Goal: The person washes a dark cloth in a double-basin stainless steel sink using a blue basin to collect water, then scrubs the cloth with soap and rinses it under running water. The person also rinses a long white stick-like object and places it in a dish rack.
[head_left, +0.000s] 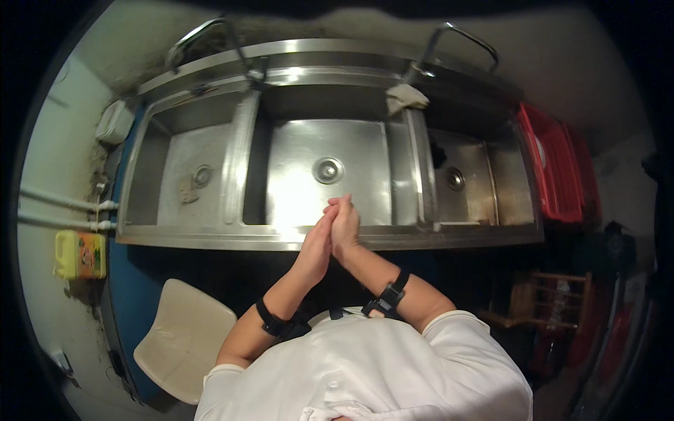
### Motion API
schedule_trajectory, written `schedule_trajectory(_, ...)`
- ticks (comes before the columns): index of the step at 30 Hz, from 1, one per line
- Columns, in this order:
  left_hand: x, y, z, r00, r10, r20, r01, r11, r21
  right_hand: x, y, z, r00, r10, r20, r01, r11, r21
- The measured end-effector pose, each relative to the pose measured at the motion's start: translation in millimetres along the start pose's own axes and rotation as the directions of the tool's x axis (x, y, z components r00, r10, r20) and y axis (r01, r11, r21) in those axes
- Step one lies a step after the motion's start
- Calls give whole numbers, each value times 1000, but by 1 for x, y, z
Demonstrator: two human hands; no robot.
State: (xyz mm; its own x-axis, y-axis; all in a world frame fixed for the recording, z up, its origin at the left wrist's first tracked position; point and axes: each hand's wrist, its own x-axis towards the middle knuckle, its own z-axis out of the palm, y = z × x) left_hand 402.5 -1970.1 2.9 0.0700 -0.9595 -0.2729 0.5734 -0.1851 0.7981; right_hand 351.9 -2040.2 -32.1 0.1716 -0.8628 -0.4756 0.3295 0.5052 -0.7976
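Over the front rim of a stainless steel sink (368, 235), my left hand (315, 243) and my right hand (346, 225) are pressed together palm to palm. Their fingers are stretched out flat and point away from me, reaching a little over the middle basin (363, 152). Nothing shows between the palms, though their inner faces are hidden. Beyond the fingertips lies the round drain strainer (328, 170) of that basin. Both forearms wear a black strap with a small device, the left one (274, 321) and the right one (392, 294).
Two curved metal taps rise behind the sink, at left (197, 39) and right (468, 39). A folded cloth (406, 98) hangs on the right divider. A beige chair (184, 337) and a yellow jug (80, 255) stand left; a red plastic basket (553, 163) is at right.
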Motion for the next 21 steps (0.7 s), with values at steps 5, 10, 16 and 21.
schedule_trajectory(5, 100, -83, 93, 948, -317, 21, 295, 855, -426, 66, -68, -154, 933, 295, -206, -218, 918, 331)
schedule_trajectory(10, 159, -121, 142, 889, -457, -6, 406, 797, -448, 133, -125, -311, 847, -35, -530, 90, 993, 78)
schedule_trajectory(16, 216, -152, 165, 935, -315, -164, 329, 943, 60, 149, -140, -435, 689, -714, -126, 81, 248, -965)
schedule_trajectory(21, 270, -184, 168, 875, 157, 459, -484, 242, 841, 159, -127, -451, 686, -721, -97, 48, 178, -983)
